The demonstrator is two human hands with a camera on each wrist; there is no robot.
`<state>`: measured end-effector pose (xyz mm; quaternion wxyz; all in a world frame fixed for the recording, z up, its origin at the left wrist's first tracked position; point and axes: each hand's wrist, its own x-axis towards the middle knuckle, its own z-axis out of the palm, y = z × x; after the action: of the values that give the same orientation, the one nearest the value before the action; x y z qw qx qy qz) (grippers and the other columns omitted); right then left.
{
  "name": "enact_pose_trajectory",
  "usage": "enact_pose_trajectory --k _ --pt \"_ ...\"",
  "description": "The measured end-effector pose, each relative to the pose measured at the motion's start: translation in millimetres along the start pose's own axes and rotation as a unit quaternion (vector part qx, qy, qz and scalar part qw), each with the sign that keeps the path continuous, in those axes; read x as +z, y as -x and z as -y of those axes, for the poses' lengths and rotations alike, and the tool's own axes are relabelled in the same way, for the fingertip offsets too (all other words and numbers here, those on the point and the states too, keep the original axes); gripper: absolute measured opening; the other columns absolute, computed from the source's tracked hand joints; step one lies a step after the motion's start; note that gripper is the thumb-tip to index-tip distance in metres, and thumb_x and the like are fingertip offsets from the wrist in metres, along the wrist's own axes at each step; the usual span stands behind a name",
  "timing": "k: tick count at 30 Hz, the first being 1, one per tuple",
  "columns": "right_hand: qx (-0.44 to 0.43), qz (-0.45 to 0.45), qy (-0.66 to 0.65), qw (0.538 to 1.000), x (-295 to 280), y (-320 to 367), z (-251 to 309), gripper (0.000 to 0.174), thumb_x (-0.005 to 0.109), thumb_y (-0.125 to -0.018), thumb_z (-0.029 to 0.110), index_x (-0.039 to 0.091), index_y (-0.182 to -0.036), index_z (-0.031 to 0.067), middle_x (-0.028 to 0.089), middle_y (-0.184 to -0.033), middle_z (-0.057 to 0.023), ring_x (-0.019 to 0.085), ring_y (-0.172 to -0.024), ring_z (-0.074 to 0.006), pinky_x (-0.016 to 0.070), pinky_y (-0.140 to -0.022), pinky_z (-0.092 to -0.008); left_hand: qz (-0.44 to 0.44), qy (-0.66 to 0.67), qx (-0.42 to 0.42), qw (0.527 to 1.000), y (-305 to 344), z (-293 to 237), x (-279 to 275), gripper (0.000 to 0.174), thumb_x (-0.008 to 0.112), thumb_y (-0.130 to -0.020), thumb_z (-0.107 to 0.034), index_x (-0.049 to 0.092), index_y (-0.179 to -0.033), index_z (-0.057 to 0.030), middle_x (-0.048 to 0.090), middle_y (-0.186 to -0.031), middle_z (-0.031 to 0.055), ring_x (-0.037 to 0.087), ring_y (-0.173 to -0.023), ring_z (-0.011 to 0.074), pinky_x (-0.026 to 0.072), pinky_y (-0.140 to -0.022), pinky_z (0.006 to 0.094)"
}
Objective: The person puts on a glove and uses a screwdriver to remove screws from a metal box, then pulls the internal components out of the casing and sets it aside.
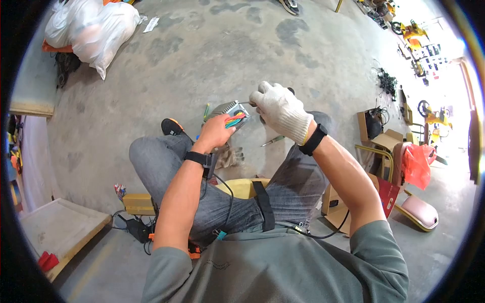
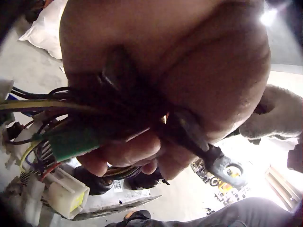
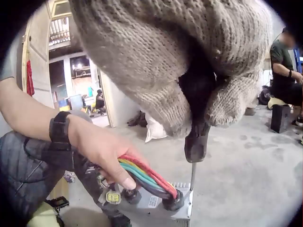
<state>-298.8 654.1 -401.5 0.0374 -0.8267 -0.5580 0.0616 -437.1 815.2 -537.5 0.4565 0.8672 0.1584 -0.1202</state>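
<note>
A grey finned metal box (image 1: 222, 108) sits on the floor between the person's legs, thick coloured wires (image 3: 147, 174) leaving its end. The bare left hand (image 1: 216, 134) grips this wire bundle close to the box. In the left wrist view, a white plug (image 2: 66, 194) and a ring terminal (image 2: 228, 171) stick out beside the palm. The right hand (image 1: 280, 112), in a knitted white glove, holds a screwdriver (image 3: 196, 146) by its black handle. Its shaft points down, the lower end at the box's corner in the right wrist view.
A tool with a green handle (image 1: 273, 141) and a worn glove (image 1: 232, 156) lie on the floor nearby. White bags (image 1: 96, 35) are at the upper left. Cardboard boxes (image 1: 391, 139) and a red bag (image 1: 418, 164) stand to the right. Another person (image 3: 284, 66) sits farther off.
</note>
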Motion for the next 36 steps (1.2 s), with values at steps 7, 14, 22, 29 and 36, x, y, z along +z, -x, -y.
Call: enact_pose_trajectory --k 7,14,22,29,36 --pt "0.156 -0.038 -0.060 0.985 -6.9 -0.2 7.9 0.019 0.062 -0.092 0.022 0.065 -0.107 0.0107 0.063 -0.103 -0.0152 0.066 -0.087 -0.0381 0.0546 -0.073 -0.0463 -0.025 0.006 0.002 1.000 -1.0 -1.8 -5.2 0.036 0.072 -0.085 -0.026 0.066 -0.113 -0.0037 0.069 -0.103 0.0209 0.064 -0.097 0.0404 0.0503 -0.082 0.0472" --pt "0.101 -0.059 -0.036 0.993 0.7 -2.4 0.1 0.023 0.064 -0.089 0.022 0.064 -0.108 0.0084 0.064 -0.100 -0.0161 0.065 -0.091 -0.0362 0.0533 -0.079 -0.0451 -0.008 -0.008 0.001 1.000 1.0 -3.1 -2.5 0.036 0.072 -0.085 -0.029 0.066 -0.111 -0.0041 0.069 -0.103 0.0214 0.065 -0.099 0.0414 0.0505 -0.084 0.0481" --pt "0.168 -0.109 -0.103 0.974 -8.0 3.7 8.2 0.038 0.073 -0.085 0.035 0.059 -0.100 0.0025 0.062 -0.090 -0.0240 0.066 -0.078 -0.0409 0.0544 -0.067 -0.0477 -0.010 0.006 0.006 1.000 -1.3 6.6 1.5 0.037 0.071 -0.085 -0.029 0.064 -0.108 -0.0013 0.068 -0.106 0.0235 0.063 -0.100 0.0430 0.0500 -0.084 0.0488" --pt "0.124 -0.082 -0.127 0.981 4.4 3.5 2.3 0.016 0.065 -0.087 0.021 0.061 -0.094 0.0072 0.062 -0.094 -0.0150 0.065 -0.083 -0.0364 0.0546 -0.071 -0.0449 -0.040 0.007 0.062 0.997 -0.2 9.5 3.3 0.035 0.072 -0.086 -0.022 0.064 -0.110 0.0011 0.069 -0.100 0.0231 0.065 -0.095 0.0391 0.0505 -0.082 0.0448" --pt "0.084 -0.064 -0.099 0.989 -5.9 1.9 9.2 0.032 0.073 -0.076 0.013 0.063 -0.107 0.0064 0.060 -0.108 -0.0162 0.062 -0.096 -0.0361 0.0550 -0.081 -0.0441 -0.032 0.011 0.026 0.999 2.1 0.7 -6.6 0.032 0.073 -0.083 -0.020 0.065 -0.104 0.0023 0.067 -0.097 0.0251 0.064 -0.091 0.0437 0.0503 -0.079 0.0465"
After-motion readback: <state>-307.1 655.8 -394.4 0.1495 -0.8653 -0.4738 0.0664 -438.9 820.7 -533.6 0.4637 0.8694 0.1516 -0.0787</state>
